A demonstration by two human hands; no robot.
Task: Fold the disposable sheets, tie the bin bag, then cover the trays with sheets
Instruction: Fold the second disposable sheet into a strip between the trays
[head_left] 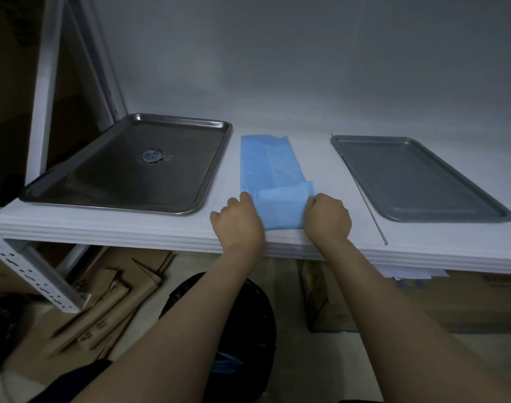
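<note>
Sheet: We see a light blue disposable sheet (270, 167) folded into a long narrow strip. It lies flat on the white shelf (149, 225), running from 12 to 6 o'clock. Its fabric looks thin and matte with faint creases, and the far end has an uneven edge. The near end is turned back over the strip as a short flap.
Left hand: Our left hand (238, 221) has its fingers curled, pinching the flap's left edge at 7 o'clock of the sheet.
Right hand: Our right hand (328, 216) is closed in a fist around the flap's right edge at 5 o'clock.
Trays: A shiny steel tray (103, 181) sits at 9 o'clock of the sheet and a dull grey tray (417, 181) at 3 o'clock. Both are uncovered and apart from the sheet.
Bin bag: A black bin bag (248, 315) stands below the shelf edge at 6 o'clock, partly behind our forearms. We cannot tell whether it is tied.
Floor: Flattened cardboard (103, 309) lies at 8 o'clock.
</note>
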